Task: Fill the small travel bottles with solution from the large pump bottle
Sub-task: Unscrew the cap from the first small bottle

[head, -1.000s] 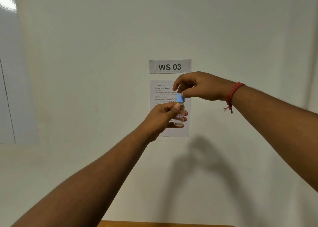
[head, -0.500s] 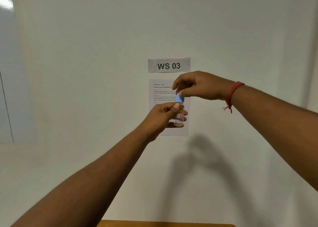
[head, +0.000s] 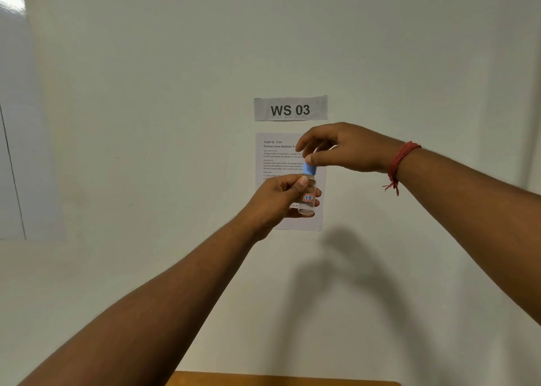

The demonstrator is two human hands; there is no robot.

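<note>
The bottle [head: 307,198], raised before the wall sheet [head: 278,163], is gripped by the left hand [head: 278,199]; at its 12 o'clock the right hand [head: 342,148] pinches the blue cap [head: 309,168]. Likely a cap-twisting step; next, steady turning while the bottle stays upright.

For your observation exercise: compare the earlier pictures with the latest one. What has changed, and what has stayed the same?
The blue cap now sits tilted on the small bottle, and the right hand pinching it has shifted its fingers slightly. The left hand keeps gripping the bottle in front of the wall sheet; nothing was let go.
</note>
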